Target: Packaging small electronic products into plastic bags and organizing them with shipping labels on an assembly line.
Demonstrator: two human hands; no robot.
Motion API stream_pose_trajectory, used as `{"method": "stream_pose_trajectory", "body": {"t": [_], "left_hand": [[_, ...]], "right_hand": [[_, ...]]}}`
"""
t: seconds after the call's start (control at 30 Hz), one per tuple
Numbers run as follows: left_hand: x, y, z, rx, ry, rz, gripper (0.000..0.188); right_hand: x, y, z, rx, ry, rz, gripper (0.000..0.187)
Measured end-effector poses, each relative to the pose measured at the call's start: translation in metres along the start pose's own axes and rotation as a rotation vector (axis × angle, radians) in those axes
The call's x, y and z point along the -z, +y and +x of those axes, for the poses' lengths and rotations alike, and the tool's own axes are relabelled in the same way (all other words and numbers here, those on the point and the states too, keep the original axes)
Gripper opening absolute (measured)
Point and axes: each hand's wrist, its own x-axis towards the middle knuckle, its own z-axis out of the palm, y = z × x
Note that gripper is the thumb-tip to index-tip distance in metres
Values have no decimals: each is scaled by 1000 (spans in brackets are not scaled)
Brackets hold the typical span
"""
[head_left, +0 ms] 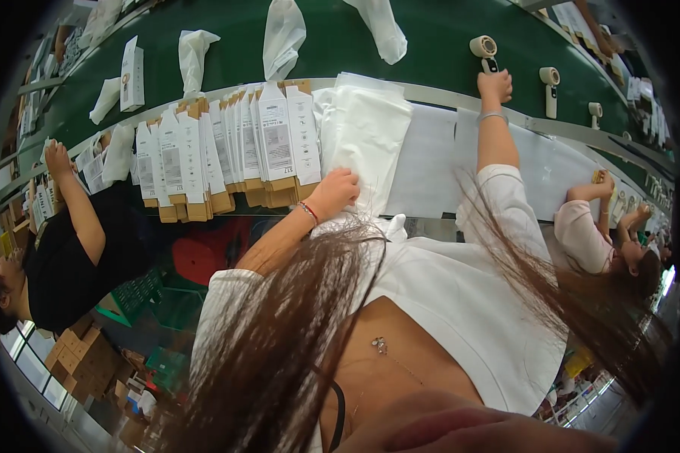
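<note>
My right hand [496, 85] reaches out over the green conveyor belt, its fingers closed round the handle of a beige handheld fan [483, 47] with a round head and a dark panel. My left hand [335, 192] is closed at the lower left side of a stack of white plastic bags [370, 128], its fingers curled on the top bag. Exactly how much it pinches is hidden. Left of the bags, several flat white cartons [273, 132] with brown cardboard edges stand in a leaning row.
On the green belt [446, 19] lie another handheld fan [550, 90], a smaller-looking one [596, 115], several bagged items [284, 38] and a white box [132, 75]. A metal rail edges the belt. Co-workers sit at left, in a black shirt [91, 249], and right. A red stool [208, 253] stands below.
</note>
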Motion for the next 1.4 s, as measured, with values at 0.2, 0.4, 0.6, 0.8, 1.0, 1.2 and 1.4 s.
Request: {"method": "stream_pose_trajectory", "body": {"t": [0.2,0.4,0.6,0.8,1.0,1.2,1.4], "left_hand": [[-9,-5,-2,135,123,-359,5],[29,10,-3,450,317,-694,6],[46,6,0,569,384,-908,9],[35,-2,-1,472,378,-1303,13],[40,-2,-18,665,464,-1202,12],[37,13,-28,457,264,-797,12],[77,59,-37,332,314,-840,11]], "right_hand": [[11,31,-10,-267,-883,609,43],[126,2,-134,-571,-1226,1780,38],[233,12,-251,-245,-1496,1691,48],[255,10,-295,215,-1301,1165,53],[250,18,-304,349,-1163,920,55],[261,2,-320,303,-969,1274,65],[300,-23,-317,-214,-1422,1895,65]]}}
